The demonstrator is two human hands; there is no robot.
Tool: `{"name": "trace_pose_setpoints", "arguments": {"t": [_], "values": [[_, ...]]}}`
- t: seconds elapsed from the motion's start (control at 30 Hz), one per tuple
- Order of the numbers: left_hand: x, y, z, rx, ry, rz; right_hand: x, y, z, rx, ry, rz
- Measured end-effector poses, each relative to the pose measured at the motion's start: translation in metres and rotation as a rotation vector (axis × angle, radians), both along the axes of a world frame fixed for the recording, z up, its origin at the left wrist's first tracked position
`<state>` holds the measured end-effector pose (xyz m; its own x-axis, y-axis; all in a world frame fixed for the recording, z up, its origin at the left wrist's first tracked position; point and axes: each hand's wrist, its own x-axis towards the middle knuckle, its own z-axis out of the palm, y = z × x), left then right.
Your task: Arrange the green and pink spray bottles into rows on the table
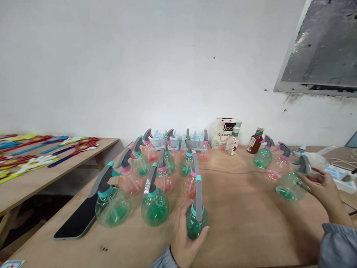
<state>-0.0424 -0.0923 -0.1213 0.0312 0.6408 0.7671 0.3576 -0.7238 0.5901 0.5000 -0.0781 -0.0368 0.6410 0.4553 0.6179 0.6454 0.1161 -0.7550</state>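
My left hand (183, 237) is wrapped round the belly of a green spray bottle (196, 223) with a teal collar and grey trigger, standing upright near the table's front edge. Out to the right, my right hand (322, 189) grips another green spray bottle (290, 185) by its neck and trigger end; this bottle is tilted on its side. A cluster of several green and pink spray bottles (153, 178) stands on the wooden table (246, 225) to the left of my left hand.
A dark phone (77, 221) lies at the table's left edge. Two more spray bottles (271, 158), a brown sauce bottle (255, 141), a white carton (227, 132) and blue trays (178, 140) sit toward the back wall. A second table (36, 182) with coloured hand clappers stands left.
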Motion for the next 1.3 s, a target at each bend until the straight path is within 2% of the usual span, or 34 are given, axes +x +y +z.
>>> {"name": "trace_pose_setpoints", "arguments": {"t": [0.1,0.23,0.3,0.37,0.5,0.6,0.7,0.8,0.87,0.93,1.1,1.23,1.3], "values": [[0.000,0.000,-0.001,-0.008,0.004,-0.004,-0.038,0.000,0.000,-0.075,0.100,0.076],[0.001,0.000,-0.002,-0.026,-0.010,-0.013,-0.099,0.008,0.006,-0.162,0.031,0.292],[0.001,0.000,-0.002,-0.037,-0.020,-0.029,-0.127,0.014,0.011,-0.217,-0.002,0.346],[0.001,0.000,-0.003,-0.043,-0.025,-0.040,-0.151,0.021,0.016,-0.262,-0.008,0.391],[0.000,0.001,-0.006,-0.042,-0.038,-0.031,-0.189,0.038,0.024,-0.305,-0.032,0.586],[0.001,0.001,-0.008,-0.040,-0.039,-0.020,-0.209,0.056,0.022,-0.268,-0.043,0.608],[0.001,0.000,-0.008,-0.025,-0.022,-0.011,-0.225,0.071,0.015,-0.105,0.005,0.549],[0.001,-0.001,-0.005,-0.017,-0.011,-0.016,-0.243,0.077,0.014,0.014,0.176,0.649],[0.000,-0.001,-0.003,-0.017,-0.011,-0.021,-0.254,0.077,0.016,0.058,0.322,0.784],[0.000,-0.001,-0.003,-0.016,-0.006,-0.025,-0.262,0.075,0.020,0.114,0.410,0.859],[0.000,0.000,-0.005,-0.022,0.004,-0.022,-0.271,0.066,0.030,0.146,0.493,0.819],[0.000,0.000,-0.005,-0.018,-0.003,-0.017,-0.280,0.057,0.034,0.108,0.516,0.971],[0.000,-0.001,-0.004,-0.017,-0.010,-0.026,-0.286,0.054,0.032,0.143,0.551,0.979]]}}
